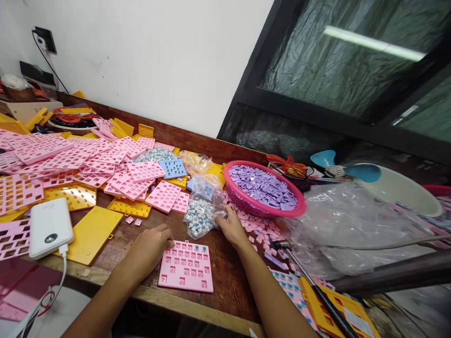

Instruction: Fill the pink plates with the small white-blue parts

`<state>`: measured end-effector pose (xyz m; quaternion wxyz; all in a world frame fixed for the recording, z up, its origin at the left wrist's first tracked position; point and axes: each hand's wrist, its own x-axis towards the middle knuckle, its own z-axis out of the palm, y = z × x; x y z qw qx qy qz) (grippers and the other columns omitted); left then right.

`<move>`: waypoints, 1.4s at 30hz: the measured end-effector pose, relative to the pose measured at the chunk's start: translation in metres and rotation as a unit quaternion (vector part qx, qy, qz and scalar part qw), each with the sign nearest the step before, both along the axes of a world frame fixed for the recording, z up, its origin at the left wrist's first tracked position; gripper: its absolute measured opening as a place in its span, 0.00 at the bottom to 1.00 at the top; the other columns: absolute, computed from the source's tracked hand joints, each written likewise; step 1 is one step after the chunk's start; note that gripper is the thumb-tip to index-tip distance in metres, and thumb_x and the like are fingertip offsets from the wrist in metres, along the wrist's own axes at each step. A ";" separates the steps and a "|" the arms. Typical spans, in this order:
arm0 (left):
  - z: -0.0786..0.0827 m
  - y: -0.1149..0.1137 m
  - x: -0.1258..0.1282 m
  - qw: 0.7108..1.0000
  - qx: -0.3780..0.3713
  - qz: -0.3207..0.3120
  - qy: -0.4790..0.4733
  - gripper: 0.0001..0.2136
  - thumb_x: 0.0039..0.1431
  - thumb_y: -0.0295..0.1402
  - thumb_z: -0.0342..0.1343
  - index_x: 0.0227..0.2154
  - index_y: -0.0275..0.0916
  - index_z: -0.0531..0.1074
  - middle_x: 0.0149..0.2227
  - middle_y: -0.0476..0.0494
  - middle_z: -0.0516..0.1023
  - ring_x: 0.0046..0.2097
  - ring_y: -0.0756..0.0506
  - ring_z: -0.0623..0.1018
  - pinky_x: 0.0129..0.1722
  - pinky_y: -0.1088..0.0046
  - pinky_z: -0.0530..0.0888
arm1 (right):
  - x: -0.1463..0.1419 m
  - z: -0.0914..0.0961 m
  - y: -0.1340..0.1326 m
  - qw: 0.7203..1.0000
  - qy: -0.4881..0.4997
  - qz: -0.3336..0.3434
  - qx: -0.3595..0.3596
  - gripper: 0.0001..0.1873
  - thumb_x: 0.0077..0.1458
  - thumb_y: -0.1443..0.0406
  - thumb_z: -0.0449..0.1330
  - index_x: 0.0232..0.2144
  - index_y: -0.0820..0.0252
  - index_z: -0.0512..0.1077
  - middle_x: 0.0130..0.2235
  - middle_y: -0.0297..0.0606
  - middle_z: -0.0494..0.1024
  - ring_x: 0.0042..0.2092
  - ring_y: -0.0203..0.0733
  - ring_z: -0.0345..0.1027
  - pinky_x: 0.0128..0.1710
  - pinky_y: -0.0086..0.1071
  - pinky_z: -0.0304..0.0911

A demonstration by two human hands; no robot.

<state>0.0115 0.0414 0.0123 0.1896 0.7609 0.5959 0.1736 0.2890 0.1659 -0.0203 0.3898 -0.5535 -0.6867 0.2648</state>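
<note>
We are looking at a smooth, matt pink plastic tray (186, 266), a rough, worn wooden bench (229, 277) and a glossy, crinkled clear plastic bag (199, 218).

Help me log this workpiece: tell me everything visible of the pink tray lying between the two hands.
The pink tray is a flat, roughly square plate, plastic by its look, with rows of small square cells. A few cells along its far edge and right side hold blue pieces; most look empty. It lies flat on the brown wooden bench, near the front edge. The left hand rests at its far left corner; contact is unclear. The right hand is apart from it.
</note>
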 end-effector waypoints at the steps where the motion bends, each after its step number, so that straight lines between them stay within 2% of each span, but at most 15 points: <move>1: 0.000 -0.001 0.002 1.000 0.004 0.002 0.027 0.08 0.66 0.29 0.51 0.33 0.40 0.74 0.39 0.45 0.77 0.40 0.45 0.79 0.37 0.70 0.66 | -0.001 0.002 -0.002 0.999 0.042 0.014 -0.022 0.23 0.49 0.58 0.60 0.47 0.61 0.73 0.44 0.42 0.80 0.42 0.47 0.75 0.42 0.39 0.70; 3: 0.001 -0.002 0.005 0.997 0.016 -0.002 0.070 0.08 0.67 0.28 0.50 0.33 0.40 0.71 0.39 0.45 0.76 0.39 0.45 0.79 0.34 0.70 0.65 | -0.004 0.008 -0.005 0.989 0.133 0.022 -0.066 0.17 0.46 0.59 0.63 0.38 0.61 0.76 0.36 0.39 0.80 0.35 0.43 0.73 0.34 0.34 0.68; 5: 0.001 -0.004 0.008 0.996 0.026 -0.007 0.087 0.08 0.68 0.28 0.49 0.33 0.40 0.70 0.39 0.45 0.75 0.39 0.45 0.78 0.33 0.70 0.64 | -0.006 0.014 -0.008 0.974 0.209 0.008 -0.083 0.12 0.43 0.59 0.66 0.29 0.60 0.73 0.30 0.35 0.77 0.30 0.40 0.69 0.29 0.31 0.64; 7: 0.001 -0.005 0.008 0.996 0.029 -0.007 0.088 0.07 0.68 0.28 0.49 0.33 0.40 0.69 0.38 0.46 0.75 0.39 0.45 0.78 0.33 0.71 0.64 | -0.009 0.018 -0.012 0.958 0.266 0.000 -0.111 0.14 0.43 0.57 0.68 0.24 0.59 0.69 0.26 0.33 0.75 0.28 0.38 0.68 0.27 0.30 0.64; 9: -0.001 -0.005 0.008 0.996 0.030 -0.004 0.083 0.07 0.68 0.27 0.49 0.33 0.40 0.68 0.39 0.46 0.75 0.39 0.46 0.78 0.34 0.71 0.64 | -0.013 0.020 -0.015 0.945 0.290 -0.002 -0.151 0.19 0.41 0.56 0.71 0.26 0.58 0.67 0.27 0.32 0.76 0.28 0.38 0.69 0.28 0.31 0.66; 14: -0.006 -0.006 0.004 0.996 0.049 -0.015 0.075 0.08 0.68 0.27 0.49 0.33 0.40 0.70 0.38 0.46 0.76 0.39 0.45 0.77 0.35 0.70 0.64 | -0.016 0.018 -0.016 0.937 0.297 0.008 -0.186 0.31 0.33 0.62 0.76 0.42 0.58 0.71 0.39 0.36 0.81 0.37 0.43 0.76 0.37 0.35 0.71; 18: -0.006 -0.006 0.004 0.993 0.070 -0.034 0.092 0.08 0.67 0.26 0.49 0.33 0.40 0.71 0.37 0.45 0.76 0.41 0.44 0.76 0.37 0.69 0.65 | -0.015 0.015 -0.014 0.929 0.292 0.045 -0.222 0.30 0.35 0.60 0.74 0.43 0.58 0.73 0.37 0.38 0.82 0.35 0.45 0.77 0.35 0.36 0.71; 21: -0.007 -0.007 0.006 0.991 0.077 -0.040 0.104 0.08 0.67 0.24 0.49 0.33 0.40 0.70 0.38 0.44 0.76 0.41 0.43 0.76 0.38 0.69 0.66 | -0.016 0.017 -0.013 0.939 0.294 0.057 -0.167 0.27 0.39 0.58 0.73 0.44 0.58 0.75 0.41 0.39 0.82 0.39 0.45 0.76 0.40 0.37 0.71; 26: -0.008 -0.006 0.007 0.990 0.075 -0.045 0.111 0.07 0.68 0.25 0.49 0.34 0.40 0.69 0.38 0.44 0.76 0.41 0.42 0.76 0.39 0.67 0.66 | -0.019 0.027 -0.019 0.971 0.232 0.033 0.038 0.16 0.49 0.56 0.68 0.38 0.57 0.75 0.39 0.37 0.81 0.40 0.44 0.74 0.44 0.37 0.68; 28: -0.008 -0.005 0.007 0.991 0.073 -0.041 0.108 0.07 0.68 0.25 0.50 0.34 0.40 0.69 0.38 0.44 0.76 0.41 0.42 0.76 0.39 0.68 0.66 | -0.020 0.030 -0.022 0.977 0.190 0.031 0.090 0.14 0.52 0.56 0.66 0.38 0.57 0.75 0.39 0.38 0.81 0.41 0.45 0.73 0.44 0.37 0.68; 32: -0.007 -0.005 0.007 0.992 0.071 -0.023 0.099 0.07 0.67 0.26 0.50 0.32 0.40 0.69 0.37 0.44 0.76 0.41 0.44 0.76 0.39 0.69 0.66 | -0.023 0.035 -0.028 0.982 0.139 0.050 0.116 0.11 0.55 0.58 0.63 0.39 0.58 0.74 0.39 0.37 0.80 0.41 0.45 0.73 0.44 0.37 0.68; 35: -0.006 -0.005 0.008 0.992 0.072 -0.017 0.101 0.07 0.67 0.26 0.51 0.32 0.40 0.69 0.37 0.44 0.76 0.41 0.44 0.76 0.39 0.70 0.66 | -0.024 0.036 -0.031 0.975 0.147 0.006 0.164 0.09 0.55 0.61 0.63 0.38 0.58 0.74 0.38 0.36 0.79 0.40 0.44 0.71 0.43 0.35 0.67; 39: -0.005 -0.005 0.007 0.992 0.070 -0.018 0.098 0.07 0.67 0.26 0.50 0.33 0.40 0.70 0.37 0.44 0.76 0.41 0.43 0.75 0.39 0.69 0.66 | -0.024 0.038 -0.034 0.974 0.093 0.006 0.207 0.04 0.55 0.63 0.61 0.35 0.57 0.74 0.36 0.36 0.76 0.40 0.44 0.69 0.42 0.36 0.65; 42: -0.005 -0.005 0.007 0.993 0.059 -0.018 0.096 0.08 0.68 0.25 0.49 0.34 0.40 0.71 0.38 0.45 0.76 0.41 0.44 0.75 0.38 0.69 0.66 | -0.025 0.038 -0.037 0.961 0.102 -0.041 0.254 0.04 0.57 0.63 0.61 0.35 0.57 0.72 0.36 0.36 0.74 0.40 0.45 0.68 0.43 0.37 0.65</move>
